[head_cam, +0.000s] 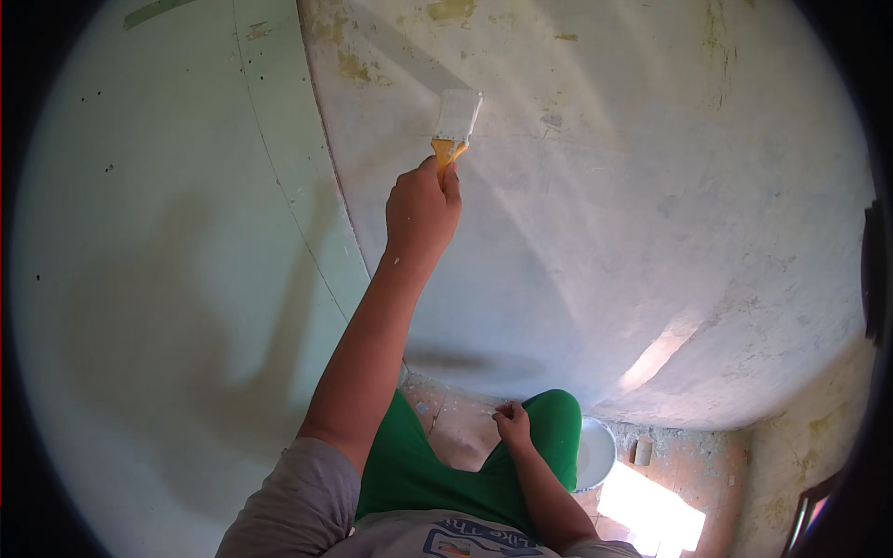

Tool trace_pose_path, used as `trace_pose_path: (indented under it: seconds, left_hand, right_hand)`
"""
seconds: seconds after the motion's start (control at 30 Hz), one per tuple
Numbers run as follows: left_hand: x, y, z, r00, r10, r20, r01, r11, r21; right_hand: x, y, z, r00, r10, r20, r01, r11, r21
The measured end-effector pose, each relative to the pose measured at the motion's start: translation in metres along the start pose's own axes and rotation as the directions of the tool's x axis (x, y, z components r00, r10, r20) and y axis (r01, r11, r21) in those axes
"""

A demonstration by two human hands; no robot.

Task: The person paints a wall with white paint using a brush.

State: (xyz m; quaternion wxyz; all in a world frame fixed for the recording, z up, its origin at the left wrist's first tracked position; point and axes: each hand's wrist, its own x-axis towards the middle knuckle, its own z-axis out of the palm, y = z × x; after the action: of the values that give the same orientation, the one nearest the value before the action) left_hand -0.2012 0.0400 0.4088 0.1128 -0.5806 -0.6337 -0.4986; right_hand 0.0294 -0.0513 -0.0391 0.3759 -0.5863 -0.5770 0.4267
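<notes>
My left hand (pixel 423 206) grips the yellow handle of a flat paintbrush (pixel 457 115), with the arm stretched up toward the wall ahead. White paint coats the bristles, and their tip appears to meet the patchy pale wall (pixel 558 209). Lower down, my right hand (pixel 513 422) hangs beside my right knee with its fingers loosely curled and nothing visible in it. A round white bucket (pixel 596 453) stands on the floor just right of that knee, partly hidden by my leg. It holds whitish liquid.
A pale green wall panel (pixel 174 209) with small holes and a crack rises close on my left and meets the wall at a corner. Paint-spotted floor tiles (pixel 457 436) lie below. A small block (pixel 643 452) sits right of the bucket, near a bright sunlit patch.
</notes>
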Motion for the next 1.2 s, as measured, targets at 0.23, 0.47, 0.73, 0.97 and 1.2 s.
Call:
trace_pose_path:
  seconds: [0.23,0.47,0.73,0.97,1.2]
  left_hand:
    - [-0.029,0.019,-0.028,0.986,-0.112,0.126,0.104,0.992,0.071]
    - [0.011,0.024,-0.026,0.999,-0.035,0.023,0.034,0.999,0.039]
    - [-0.018,0.009,-0.008,0.991,-0.063,0.119,0.051,0.993,0.104]
    - [-0.033,0.009,-0.023,0.992,-0.063,0.112,0.052,0.993,0.102]
    - [0.004,0.025,-0.029,1.0,-0.022,0.019,0.021,1.0,0.013]
  right_hand:
    - [0.001,0.001,-0.003,0.997,0.069,0.016,-0.07,0.995,0.077]
    - [0.001,0.001,0.004,0.999,0.023,0.032,-0.025,0.998,0.054]
    - [0.005,0.004,0.0,0.998,0.044,0.055,-0.049,0.994,0.096]
    - [0.005,0.009,-0.001,0.996,0.072,0.059,-0.078,0.992,0.099]
    - [0.004,0.006,0.006,0.997,0.038,0.072,-0.044,0.995,0.085]
